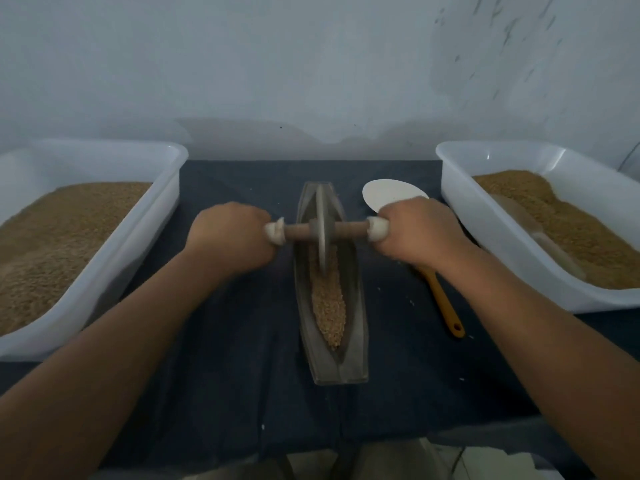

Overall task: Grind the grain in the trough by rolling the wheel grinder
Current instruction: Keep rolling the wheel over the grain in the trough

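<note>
Dark blue cloth [242, 341] covers the table; pale wall behind.

Landmark: trough [349, 341], grey, long and boat-shaped. It sits mid-cloth and runs away from the person.

- Well left of the trough: left tub [156, 216], white plastic, holding tan granular fill [52, 244].
- Just left of the trough: left hand [232, 237], fingers curled tight round the white-capped left end of the axle.
- In the trough's far half: wheel grinder [323, 233], disc upright on edge in the groove, wooden axle crossing above both walls.
- Grain [329, 306] lies along the groove from the disc toward the near end; the near tip is bare.
- Just right of the trough: right hand [419, 230], wrapped round the white-capped right end of the axle.
- Right of the trough, partly under that hand: spatula [443, 303] flat on the cloth, white head far, yellow handle near.
- Well right of the trough: right tub [460, 188], white, with the same tan fill. A blurred scoop [533, 230] lies partly sunk in it.
</note>
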{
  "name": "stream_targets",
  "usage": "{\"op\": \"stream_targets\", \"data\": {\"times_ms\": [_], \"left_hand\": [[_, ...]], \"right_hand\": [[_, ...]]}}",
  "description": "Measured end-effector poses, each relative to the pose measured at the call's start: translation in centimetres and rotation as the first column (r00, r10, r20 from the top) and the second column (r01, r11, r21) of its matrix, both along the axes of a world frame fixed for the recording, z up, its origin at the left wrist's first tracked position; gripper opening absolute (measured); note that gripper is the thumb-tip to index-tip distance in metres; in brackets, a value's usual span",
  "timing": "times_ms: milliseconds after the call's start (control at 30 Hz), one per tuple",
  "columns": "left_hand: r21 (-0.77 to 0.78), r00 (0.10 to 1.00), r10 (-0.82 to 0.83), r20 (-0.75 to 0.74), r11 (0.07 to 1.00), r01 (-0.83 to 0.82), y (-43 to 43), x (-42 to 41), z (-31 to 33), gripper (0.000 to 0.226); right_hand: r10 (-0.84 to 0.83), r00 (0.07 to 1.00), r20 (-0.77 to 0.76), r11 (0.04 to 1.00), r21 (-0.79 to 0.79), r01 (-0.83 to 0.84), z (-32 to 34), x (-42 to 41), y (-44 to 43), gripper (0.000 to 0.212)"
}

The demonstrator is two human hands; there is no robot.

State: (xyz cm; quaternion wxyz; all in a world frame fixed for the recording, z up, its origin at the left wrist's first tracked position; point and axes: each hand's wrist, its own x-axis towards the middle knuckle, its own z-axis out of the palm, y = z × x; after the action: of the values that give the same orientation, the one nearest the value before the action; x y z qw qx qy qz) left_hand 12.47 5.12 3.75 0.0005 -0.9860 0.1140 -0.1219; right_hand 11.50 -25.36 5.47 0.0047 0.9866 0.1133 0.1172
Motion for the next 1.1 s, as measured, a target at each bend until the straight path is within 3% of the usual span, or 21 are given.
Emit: {"op": "stream_targets", "data": {"times_ms": [67, 133, 233, 333, 400, 467, 533, 633, 700, 800, 933, 1000, 1100], "left_hand": [[-0.025, 0.999, 0.035, -0.018, 0.999, -0.035, -0.8, 1.6, 1.0, 0.033], [-0.009, 0.999, 0.022, -0.044, 1.000, -0.022, -1.1, 1.4, 1.5, 0.029], [0.057, 0.997, -0.044, -0.068, 0.997, 0.048, 0.0, -1.8, 1.0, 0.027], [0.081, 0.984, -0.167, 0.063, 0.983, 0.162, 1.5, -6.2, -0.2, 0.031], [0.067, 0.971, -0.209, 0.117, 0.977, 0.202, 1.9, -6.5, -0.4, 0.033], [0.083, 0.985, -0.157, 0.077, 0.985, 0.151, 1.3, -4.7, -0.1, 0.035], [0.088, 0.997, -0.076, 0.035, 0.993, 0.072, 0.3, -1.4, 0.4, 0.033], [0.018, 1.000, -0.001, 0.024, 1.000, 0.001, -0.7, 2.1, 1.4, 0.034], [0.022, 1.000, -0.003, 0.028, 1.000, 0.002, -1.1, 2.2, 1.8, 0.032], [0.063, 0.999, -0.036, -0.007, 0.997, 0.037, -0.2, -0.7, 1.1, 0.027], [0.061, 0.969, -0.182, 0.168, 0.983, 0.174, 1.8, -6.9, -1.1, 0.034], [0.033, 0.972, -0.168, 0.166, 0.986, 0.164, 2.1, -6.8, -1.5, 0.035], [0.000, 0.999, -0.041, 0.035, 0.999, 0.041, 0.9, -3.0, -0.7, 0.034]], "right_hand": [[-0.036, 0.998, 0.060, 0.999, -0.008, 0.037, 0.3, 1.9, 0.9, 0.029], [-0.044, 0.999, 0.028, 0.999, -0.012, 0.044, 0.6, 2.3, 1.1, 0.027], [-0.002, 0.989, -0.151, 1.000, -0.009, 0.001, 0.5, -0.6, -0.2, 0.024], [0.067, 0.933, -0.353, 0.997, 0.049, -0.053, 0.6, -5.1, -1.7, 0.035], [0.086, 0.918, -0.388, 0.995, 0.085, -0.057, 0.6, -5.7, -1.9, 0.043], [0.054, 0.956, -0.289, 0.998, 0.046, -0.043, 0.0, -4.6, -1.5, 0.037], [-0.005, 0.996, -0.086, 1.000, 0.021, 0.007, -0.7, -2.2, -0.6, 0.034], [-0.065, 0.996, 0.067, 0.997, 0.046, 0.062, -0.7, 1.2, 0.7, 0.030], [-0.055, 0.997, 0.052, 0.998, 0.021, 0.054, -0.2, 2.0, 1.0, 0.025], [-0.011, 0.990, -0.143, 1.000, 0.019, 0.014, 0.2, 0.0, -0.1, 0.028], [0.129, 0.950, -0.285, 0.991, 0.059, -0.117, 1.0, -5.1, -1.7, 0.036], [0.121, 0.958, -0.259, 0.993, 0.042, -0.114, 0.8, -4.8, -1.7, 0.034], [0.046, 0.998, -0.045, 0.999, 0.002, -0.046, -0.1, -2.0, -0.6, 0.036]]}}
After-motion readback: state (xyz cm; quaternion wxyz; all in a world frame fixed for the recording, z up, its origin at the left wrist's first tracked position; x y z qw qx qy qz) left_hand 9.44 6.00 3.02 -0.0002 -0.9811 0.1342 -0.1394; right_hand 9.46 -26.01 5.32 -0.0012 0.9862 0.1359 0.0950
